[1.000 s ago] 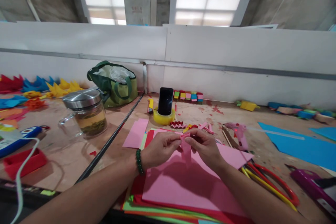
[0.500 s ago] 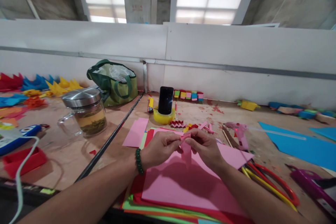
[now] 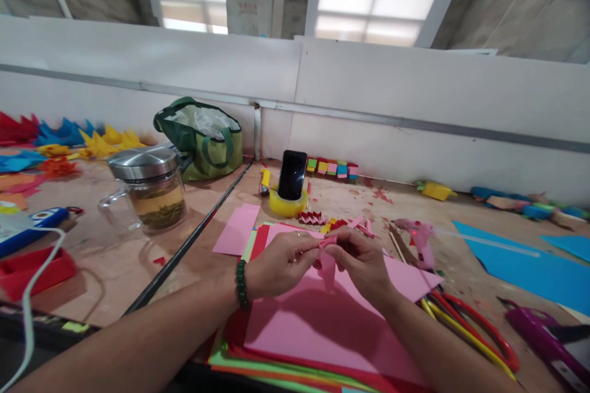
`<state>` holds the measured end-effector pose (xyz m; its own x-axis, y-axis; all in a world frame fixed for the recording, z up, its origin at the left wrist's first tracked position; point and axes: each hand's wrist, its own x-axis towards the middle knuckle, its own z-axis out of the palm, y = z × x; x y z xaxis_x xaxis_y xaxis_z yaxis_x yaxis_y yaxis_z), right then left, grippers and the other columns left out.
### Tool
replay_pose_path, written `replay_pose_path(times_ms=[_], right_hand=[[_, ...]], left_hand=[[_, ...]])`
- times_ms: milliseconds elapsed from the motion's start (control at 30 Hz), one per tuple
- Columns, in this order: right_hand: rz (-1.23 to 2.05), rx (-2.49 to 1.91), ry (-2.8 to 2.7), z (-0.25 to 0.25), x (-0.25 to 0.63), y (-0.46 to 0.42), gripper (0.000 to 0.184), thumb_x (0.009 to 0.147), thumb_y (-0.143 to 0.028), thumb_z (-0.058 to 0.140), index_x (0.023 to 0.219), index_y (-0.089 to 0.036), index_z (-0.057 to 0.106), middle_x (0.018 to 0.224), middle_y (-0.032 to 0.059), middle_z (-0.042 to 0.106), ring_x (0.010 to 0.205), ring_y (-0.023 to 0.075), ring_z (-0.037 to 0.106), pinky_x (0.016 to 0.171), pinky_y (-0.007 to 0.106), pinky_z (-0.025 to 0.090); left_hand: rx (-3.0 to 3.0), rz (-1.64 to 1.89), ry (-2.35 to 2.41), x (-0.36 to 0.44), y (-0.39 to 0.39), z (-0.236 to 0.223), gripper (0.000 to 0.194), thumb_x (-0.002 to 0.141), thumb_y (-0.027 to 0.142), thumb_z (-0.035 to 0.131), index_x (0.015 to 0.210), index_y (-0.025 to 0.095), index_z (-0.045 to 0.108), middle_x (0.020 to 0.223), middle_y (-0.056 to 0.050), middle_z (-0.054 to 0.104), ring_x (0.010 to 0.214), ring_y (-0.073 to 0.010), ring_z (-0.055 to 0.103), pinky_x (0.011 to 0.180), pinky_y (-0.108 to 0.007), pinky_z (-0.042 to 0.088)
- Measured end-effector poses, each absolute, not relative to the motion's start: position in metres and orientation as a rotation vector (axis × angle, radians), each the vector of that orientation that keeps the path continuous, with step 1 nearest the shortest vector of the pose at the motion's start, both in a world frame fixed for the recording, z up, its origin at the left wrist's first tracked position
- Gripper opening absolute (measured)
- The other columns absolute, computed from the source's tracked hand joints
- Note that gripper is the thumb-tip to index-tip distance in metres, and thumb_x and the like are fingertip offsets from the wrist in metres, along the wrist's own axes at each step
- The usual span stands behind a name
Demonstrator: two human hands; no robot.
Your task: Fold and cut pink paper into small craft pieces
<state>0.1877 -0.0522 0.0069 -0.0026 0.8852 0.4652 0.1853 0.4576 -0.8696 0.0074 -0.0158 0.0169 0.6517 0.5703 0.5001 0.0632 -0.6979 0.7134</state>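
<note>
Both hands meet over a stack of coloured paper whose top sheet is pink (image 3: 313,331). Between them hangs a narrow pink paper strip (image 3: 327,273), its upper end bent over or folded at the fingertips. My left hand (image 3: 288,263), with a green bead bracelet (image 3: 241,282) at the wrist, pinches the strip from the left. From the right, thumb and fingers of my right hand (image 3: 362,261) close on the same upper end. The exact fold is partly hidden by the fingers.
A phone (image 3: 292,175) leans in a yellow tape roll (image 3: 288,202) behind the stack. Right of it lie a pink glue gun (image 3: 420,242), red-and-yellow-handled scissors (image 3: 479,325) and blue paper (image 3: 520,261). Leftward stand a glass tea mug (image 3: 159,199) and a green bag (image 3: 207,147).
The view has tilted and shifted slightly. Both hands keep hold of the pink strip in nearly the same place, with only small finger movement at its folded top.
</note>
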Motion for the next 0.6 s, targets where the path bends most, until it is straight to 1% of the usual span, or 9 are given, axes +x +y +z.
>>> replay_pose_path(times_ms=[100, 267, 467, 600], right_hand=[[0.702, -0.984, -1.511, 0.0090, 0.1882, -0.0528, 0.009, 0.078, -0.028, 0.072, 0.079, -0.020, 0.068, 0.059, -0.0025, 0.060, 0.043, 0.0077, 0.047, 0.040, 0.020, 0.041], [0.630, -1.017, -1.527, 0.0114, 0.1891, -0.0529, 0.013, 0.077, -0.031, 0.073, 0.075, -0.019, 0.068, 0.062, -0.0013, 0.061, 0.043, 0.0075, 0.047, 0.038, 0.020, 0.040], [0.597, -0.990, -1.557, 0.0115, 0.1898, -0.0533, 0.009, 0.078, -0.028, 0.072, 0.078, -0.019, 0.068, 0.061, -0.0023, 0.059, 0.043, 0.0069, 0.047, 0.039, 0.020, 0.039], [0.576, -0.994, -1.571, 0.0118, 0.1898, -0.0537, 0.010, 0.079, -0.029, 0.071, 0.078, -0.019, 0.068, 0.062, -0.0016, 0.060, 0.042, 0.0073, 0.046, 0.038, 0.021, 0.038]], left_hand=[[2.203, 0.964, 0.466, 0.0067, -0.0157, 0.0165, 0.025, 0.091, 0.015, 0.046, 0.074, 0.013, 0.065, 0.072, -0.004, 0.066, 0.067, -0.0127, 0.058, 0.062, -0.023, 0.042], [2.195, 1.002, 0.444, 0.0079, -0.0142, 0.0136, 0.026, 0.092, 0.015, 0.046, 0.074, 0.014, 0.065, 0.071, -0.003, 0.067, 0.067, -0.0123, 0.059, 0.064, -0.023, 0.043], [2.216, 1.009, 0.445, 0.0073, -0.0148, 0.0133, 0.023, 0.092, 0.016, 0.047, 0.078, 0.014, 0.065, 0.071, -0.002, 0.067, 0.066, -0.0113, 0.059, 0.063, -0.021, 0.042], [2.217, 1.013, 0.453, 0.0073, -0.0152, 0.0122, 0.026, 0.093, 0.017, 0.046, 0.076, 0.014, 0.065, 0.070, -0.002, 0.067, 0.066, -0.0110, 0.059, 0.063, -0.021, 0.042]])
